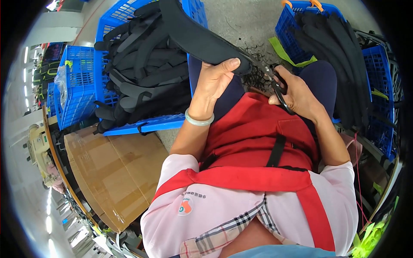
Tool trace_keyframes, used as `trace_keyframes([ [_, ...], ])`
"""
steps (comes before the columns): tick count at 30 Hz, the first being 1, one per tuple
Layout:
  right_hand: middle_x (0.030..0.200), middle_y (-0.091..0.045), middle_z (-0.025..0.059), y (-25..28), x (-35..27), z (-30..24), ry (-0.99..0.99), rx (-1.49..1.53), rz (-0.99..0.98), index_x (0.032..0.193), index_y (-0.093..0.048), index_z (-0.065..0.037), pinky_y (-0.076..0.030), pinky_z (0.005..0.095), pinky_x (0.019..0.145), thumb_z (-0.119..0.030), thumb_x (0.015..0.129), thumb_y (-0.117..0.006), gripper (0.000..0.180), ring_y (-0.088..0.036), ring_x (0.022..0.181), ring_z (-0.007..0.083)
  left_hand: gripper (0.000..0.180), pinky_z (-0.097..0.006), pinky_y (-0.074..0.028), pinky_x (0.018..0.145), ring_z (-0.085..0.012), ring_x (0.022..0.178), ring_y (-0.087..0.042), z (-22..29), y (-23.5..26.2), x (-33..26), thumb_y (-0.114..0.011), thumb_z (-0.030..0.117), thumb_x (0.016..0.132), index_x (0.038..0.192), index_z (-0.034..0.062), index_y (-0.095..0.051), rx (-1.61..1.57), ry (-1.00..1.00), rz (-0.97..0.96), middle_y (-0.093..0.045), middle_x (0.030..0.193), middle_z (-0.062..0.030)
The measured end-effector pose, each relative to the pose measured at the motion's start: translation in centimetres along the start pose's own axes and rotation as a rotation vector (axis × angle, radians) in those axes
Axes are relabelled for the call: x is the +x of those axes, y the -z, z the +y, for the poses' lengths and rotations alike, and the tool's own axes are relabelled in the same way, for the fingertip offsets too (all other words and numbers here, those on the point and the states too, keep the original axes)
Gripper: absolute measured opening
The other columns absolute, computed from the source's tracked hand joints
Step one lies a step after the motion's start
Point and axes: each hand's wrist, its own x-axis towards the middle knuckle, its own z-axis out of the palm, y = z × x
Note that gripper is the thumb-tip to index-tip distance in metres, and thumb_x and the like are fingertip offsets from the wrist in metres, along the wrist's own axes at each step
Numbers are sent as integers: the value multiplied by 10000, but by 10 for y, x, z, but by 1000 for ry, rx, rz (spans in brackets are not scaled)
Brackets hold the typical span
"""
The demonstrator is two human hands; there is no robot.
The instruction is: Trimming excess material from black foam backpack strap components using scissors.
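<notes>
Holding dark padded strip (206,41) out in front by its near end, clamped between thumb and fingers of left grip (216,77). Holding black-handled scissors (278,89) in right grip (299,94), closed around handles, blades near strip's end; can't tell if touching. With far part above blue crate (148,126) at left, crammed with loose strips (150,64). Hemmed in at right by second blue crate (282,32), also full, with yellow-green band (283,52) alongside. Note dark scraps (257,53) on floor (241,19) between, cardboard box (122,172) near left crate, red apron (249,124) in front.
</notes>
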Motion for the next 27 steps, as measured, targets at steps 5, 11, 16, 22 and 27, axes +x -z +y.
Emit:
trace_keyframes([
  [5,685,-445,99,-1,1,1,-59,-101,-50,947,-511,13,-391,326,592,-410,748,-782,541,-394,645,176,262,-324,-543,837,-177,876,-666,-2,2,-1,-662,-135,776,956,55,-677,6,-8,-57,-684,934,-62],
  [11,664,-449,105,0,1,5,-35,52,-12,921,-509,12,-384,323,571,-442,729,-788,567,-394,640,165,282,-326,-553,830,-182,888,-669,-5,-2,-5,-676,-139,765,961,65,-678,79,30,-57,-685,939,-65],
  [16,663,-457,106,7,2,-15,-53,-290,-75,926,-512,19,-398,334,580,-427,756,-773,544,-403,643,170,291,-324,-562,818,-185,878,-672,-4,2,-7,-674,-146,762,974,54,-670,124,21,-64,-684,938,-70],
  [22,695,-515,53,3,2,-1,-95,42,-98,945,-544,23,-402,312,575,-375,807,-750,469,-465,644,125,261,-308,-549,799,-178,866,-667,-5,-4,-5,-706,-108,757,972,34,-663,134,68,-88,-681,927,-65],
  [27,731,-513,-16,-17,15,-17,-77,420,9,926,-563,-10,-372,253,562,-290,814,-758,359,-452,667,71,260,-321,-524,836,-194,912,-650,-12,-6,-6,-703,-54,788,1030,22,-647,276,33,-163,-667,1000,-85],
])
